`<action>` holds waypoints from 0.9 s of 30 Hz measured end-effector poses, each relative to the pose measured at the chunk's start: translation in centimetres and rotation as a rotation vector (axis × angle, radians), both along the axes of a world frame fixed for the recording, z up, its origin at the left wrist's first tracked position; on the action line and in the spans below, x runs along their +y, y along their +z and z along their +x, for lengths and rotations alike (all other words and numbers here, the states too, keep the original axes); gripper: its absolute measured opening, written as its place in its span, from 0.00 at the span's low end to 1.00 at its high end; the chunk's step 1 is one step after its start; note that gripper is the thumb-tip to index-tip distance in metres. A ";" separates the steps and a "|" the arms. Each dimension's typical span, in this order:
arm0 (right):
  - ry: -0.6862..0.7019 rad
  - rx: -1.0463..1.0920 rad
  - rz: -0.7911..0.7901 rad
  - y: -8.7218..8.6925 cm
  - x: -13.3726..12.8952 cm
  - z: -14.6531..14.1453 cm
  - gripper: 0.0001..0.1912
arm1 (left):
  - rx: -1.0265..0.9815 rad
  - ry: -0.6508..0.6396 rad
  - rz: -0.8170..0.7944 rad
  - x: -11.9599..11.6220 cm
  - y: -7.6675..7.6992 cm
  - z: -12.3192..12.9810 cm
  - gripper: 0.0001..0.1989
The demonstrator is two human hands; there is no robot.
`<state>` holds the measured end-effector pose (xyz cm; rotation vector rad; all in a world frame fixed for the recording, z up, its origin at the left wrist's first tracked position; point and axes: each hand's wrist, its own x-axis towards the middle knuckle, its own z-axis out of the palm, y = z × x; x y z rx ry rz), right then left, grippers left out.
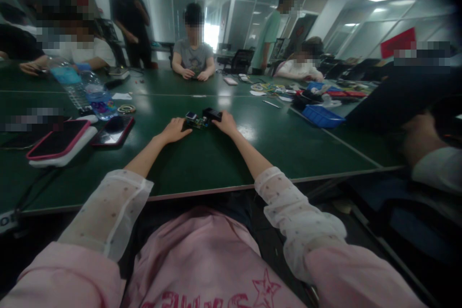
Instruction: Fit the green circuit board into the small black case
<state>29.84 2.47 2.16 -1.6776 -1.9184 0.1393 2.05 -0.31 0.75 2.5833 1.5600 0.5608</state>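
A small green circuit board [198, 122] with a little screen [191, 115] on it lies on the green table in front of me. My left hand [175, 131] rests at the board's left side, fingers stretched out and the thumb close to its edge. Whether the thumb touches the board I cannot tell. At the board's right end, my right hand [227, 123] has its fingers closed on a black box-shaped part [212, 114]. That part sits right by the board; any join between them is too small to make out.
Phones [114, 130] and water bottles [98, 96] stand to the left, with a coiled cable [126, 109] beside them. A blue tray [323, 116], a pen [271, 104] and tangled wires [269, 88] lie to the right. Several people sit or stand around the table [202, 163].
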 end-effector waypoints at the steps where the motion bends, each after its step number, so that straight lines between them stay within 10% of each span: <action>1: 0.000 0.002 0.001 0.0 0.0 0.0 0.26 | -0.003 -0.001 0.001 0.1 -0.1 0.0 0.36; 27: 0.019 -0.009 0.010 -0.2 0.2 0.1 0.26 | 0.002 -0.009 0.035 0.7 -0.7 -0.2 0.35</action>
